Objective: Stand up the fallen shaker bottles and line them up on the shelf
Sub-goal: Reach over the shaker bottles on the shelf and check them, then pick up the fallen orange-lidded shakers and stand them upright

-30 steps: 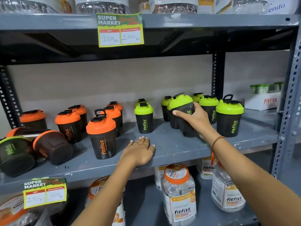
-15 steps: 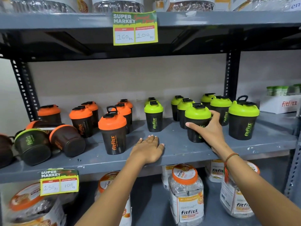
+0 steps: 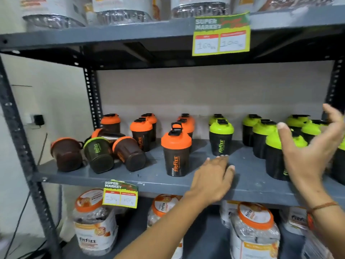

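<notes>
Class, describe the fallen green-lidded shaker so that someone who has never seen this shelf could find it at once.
Start at the grey middle shelf and go to its left end, where a cluster of shakers lies tipped over. The fallen green-lidded shaker lies in the middle of the front three, base towards the camera. Its neighbours on either side have orange lids; it alone has a green one.

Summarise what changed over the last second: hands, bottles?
The right hand stood its tilted green-lid bottle upright in the green group, let go, and now hangs open beside it. The camera swung left, bringing the fallen bottles closer to centre. Unchanged: the left hand stays flat on the shelf edge, the fallen bottles still lie on their sides at the left, and the orange-lid bottles stand as before.
</notes>
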The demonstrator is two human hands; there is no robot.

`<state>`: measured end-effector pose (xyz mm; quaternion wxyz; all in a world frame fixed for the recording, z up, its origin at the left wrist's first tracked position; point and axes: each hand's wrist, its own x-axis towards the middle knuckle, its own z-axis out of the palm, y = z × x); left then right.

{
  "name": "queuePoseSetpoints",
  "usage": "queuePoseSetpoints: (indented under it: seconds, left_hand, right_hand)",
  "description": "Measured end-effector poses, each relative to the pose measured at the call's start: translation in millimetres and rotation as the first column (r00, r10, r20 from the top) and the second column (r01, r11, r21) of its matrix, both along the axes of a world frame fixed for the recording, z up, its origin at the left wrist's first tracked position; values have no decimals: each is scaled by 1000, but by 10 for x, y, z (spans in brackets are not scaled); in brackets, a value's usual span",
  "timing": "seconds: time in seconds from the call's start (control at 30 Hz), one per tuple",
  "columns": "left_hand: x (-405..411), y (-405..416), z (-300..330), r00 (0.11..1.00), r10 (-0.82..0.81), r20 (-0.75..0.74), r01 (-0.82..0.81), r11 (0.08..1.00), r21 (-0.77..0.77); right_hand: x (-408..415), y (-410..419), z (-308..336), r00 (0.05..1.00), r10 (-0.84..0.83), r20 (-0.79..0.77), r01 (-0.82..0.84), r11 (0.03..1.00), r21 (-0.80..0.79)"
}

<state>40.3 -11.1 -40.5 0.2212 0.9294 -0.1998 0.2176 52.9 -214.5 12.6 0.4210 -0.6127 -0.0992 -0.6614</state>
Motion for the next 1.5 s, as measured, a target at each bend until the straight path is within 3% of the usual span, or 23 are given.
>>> queuePoseSetpoints:
  seconds: [0.17,0.3,0.43,0.53,0.57,0.63,0.7,0.83,1.0,1.17,1.23,1.37,1.5]
  left_hand:
    - [-522,543,17,936,-121,330,169,978,-121]
    - [-863,1462,57,856,-34,516,182,954,-239]
    - [-1182,2542,-60,844,196,499,23,917,-399]
    - [-1303,3355,-157,814,499,298,-297,798,-525]
    - [-1307,3597,-169,788,580,206,-422,753,-505]
    - [-1240,4010,-177,759,648,59,-607,738,-294]
    - [-1109,4278,-130,749,656,-96,-662,747,-63]
    - [-920,4509,-14,723,669,-174,-657,743,126]
    - [-860,4534,-67,697,712,-81,-684,695,221]
    - [-909,4515,-88,747,664,48,-651,714,257]
    - [-839,4513,-81,782,623,21,-605,751,265]
    - [-591,4617,-19,819,547,-176,-509,833,217]
    - [-337,4670,7,826,519,-222,-462,848,260]
  right_hand:
    - [54,620,356,993,122,0,-122,992,28]
    - [-71,1395,519,971,237,-39,-234,970,66]
    - [-445,2174,674,946,279,166,-246,950,-194]
    - [-596,2595,722,941,293,172,-229,921,-315]
    - [-616,2721,716,948,283,144,-224,918,-328]
    - [-637,2955,712,959,271,86,-224,907,-358]
    - [-631,3182,722,960,281,8,-252,875,-414]
    - [-465,3592,715,934,186,-304,-330,773,-542]
    - [-152,4119,559,769,-133,-626,-436,607,-665]
    - [108,4383,451,662,-219,-717,-509,570,-644]
    - [153,4431,413,661,-253,-706,-493,564,-663]
    - [204,4497,387,640,-334,-692,-498,506,-704]
    - [240,4530,438,598,-417,-684,-496,478,-725]
